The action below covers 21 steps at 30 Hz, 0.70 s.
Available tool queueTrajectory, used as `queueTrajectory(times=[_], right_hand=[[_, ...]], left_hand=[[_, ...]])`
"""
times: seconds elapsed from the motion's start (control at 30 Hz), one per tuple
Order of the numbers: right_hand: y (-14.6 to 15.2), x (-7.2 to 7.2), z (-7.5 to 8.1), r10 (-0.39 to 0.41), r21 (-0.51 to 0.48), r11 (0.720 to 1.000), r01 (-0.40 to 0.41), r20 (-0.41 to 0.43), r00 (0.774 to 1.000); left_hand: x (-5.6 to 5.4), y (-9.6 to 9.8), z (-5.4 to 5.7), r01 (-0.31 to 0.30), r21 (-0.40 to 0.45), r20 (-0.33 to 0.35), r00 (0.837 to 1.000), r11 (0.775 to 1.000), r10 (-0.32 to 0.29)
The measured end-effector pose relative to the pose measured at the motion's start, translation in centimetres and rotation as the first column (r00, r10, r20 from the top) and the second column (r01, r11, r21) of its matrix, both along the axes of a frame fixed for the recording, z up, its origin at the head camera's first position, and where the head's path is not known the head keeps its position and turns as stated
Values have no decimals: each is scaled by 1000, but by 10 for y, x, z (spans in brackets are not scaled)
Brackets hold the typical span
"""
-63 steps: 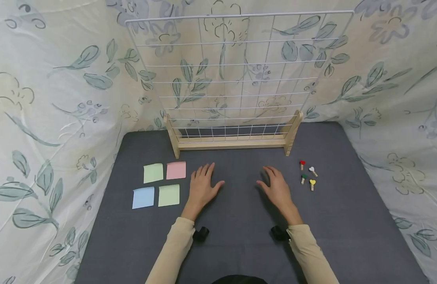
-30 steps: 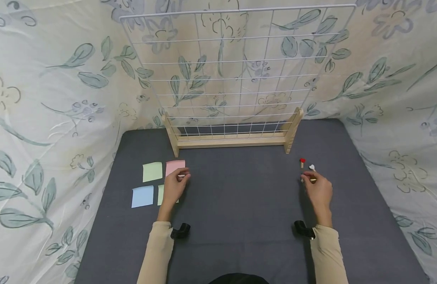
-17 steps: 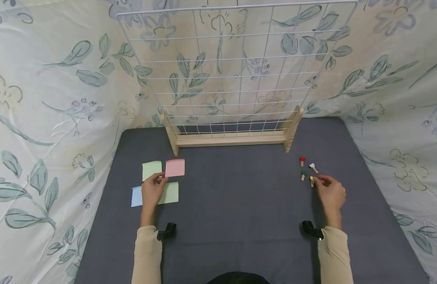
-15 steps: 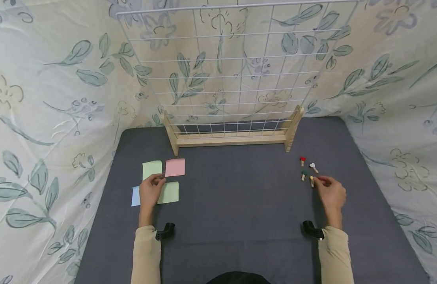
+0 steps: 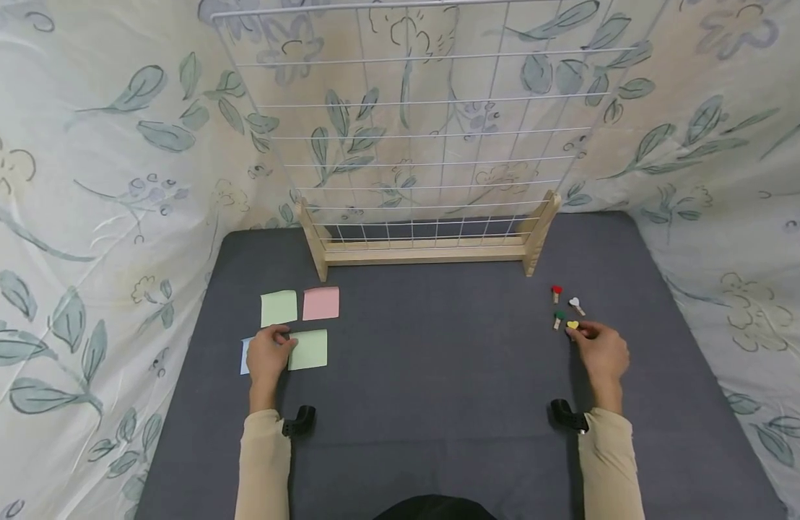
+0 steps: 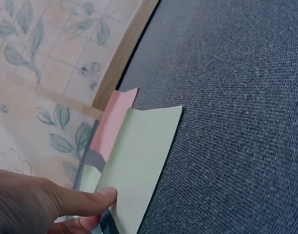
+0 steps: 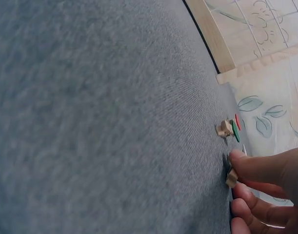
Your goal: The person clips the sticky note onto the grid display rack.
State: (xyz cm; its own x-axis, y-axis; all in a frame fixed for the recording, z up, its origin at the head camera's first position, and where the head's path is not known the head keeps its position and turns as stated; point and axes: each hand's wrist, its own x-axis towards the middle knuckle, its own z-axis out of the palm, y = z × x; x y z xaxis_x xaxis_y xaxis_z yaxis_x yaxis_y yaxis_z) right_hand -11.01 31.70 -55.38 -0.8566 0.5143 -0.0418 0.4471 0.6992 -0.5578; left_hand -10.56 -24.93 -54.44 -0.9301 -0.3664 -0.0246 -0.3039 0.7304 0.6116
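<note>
In the head view my left hand [image 5: 267,357] reaches over the blue sticky note [image 5: 245,357], hiding most of it. Its thumb tip lies at the left edge of the nearer green sticky note [image 5: 308,349]; whether the fingers pinch that edge, I cannot tell. A second green note [image 5: 279,308] and a pink note [image 5: 320,303] lie just beyond. At the right, my right hand [image 5: 603,354] pinches a mini wooden clothespin with a yellow heart [image 5: 572,325]; its wooden end [image 7: 231,178] pokes out between thumb and fingers. Close by lie clothespins topped red [image 5: 557,289], white [image 5: 574,302] and green [image 5: 559,315].
A white wire grid [image 5: 426,136] stands upright in a wooden base [image 5: 426,256] at the back of the grey-covered table [image 5: 439,347]. Floral cloth [image 5: 114,289] hangs behind and on both sides.
Both hands have moved outward from the middle, the left to the notes, the right to the clothespins. Its fingers have come together on the yellow-heart clothespin. The head view has shifted slightly.
</note>
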Motion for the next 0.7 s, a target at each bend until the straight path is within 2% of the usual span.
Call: queueTrajectory(times=[0.13,0.33,0.57,0.7], right_hand=[[-1,-3,0,18,9,1000,-18,-7,1000],[-2,-5,1,-4,8,1000,4,-16,1000],[0,-6,5,-11,-9,1000,11,18,1000],[1,-5,5,-15,-37,999,15,-4,1000]], left_hand=[[-1,2,0,-19,10,-2,1000,1000,19],[0,5,-2,-34,29,-13,999,999,34],[-1,9,0,36,81,-81,996,996,-30],[-4,11,2,48,159,-70,997,986,-37]])
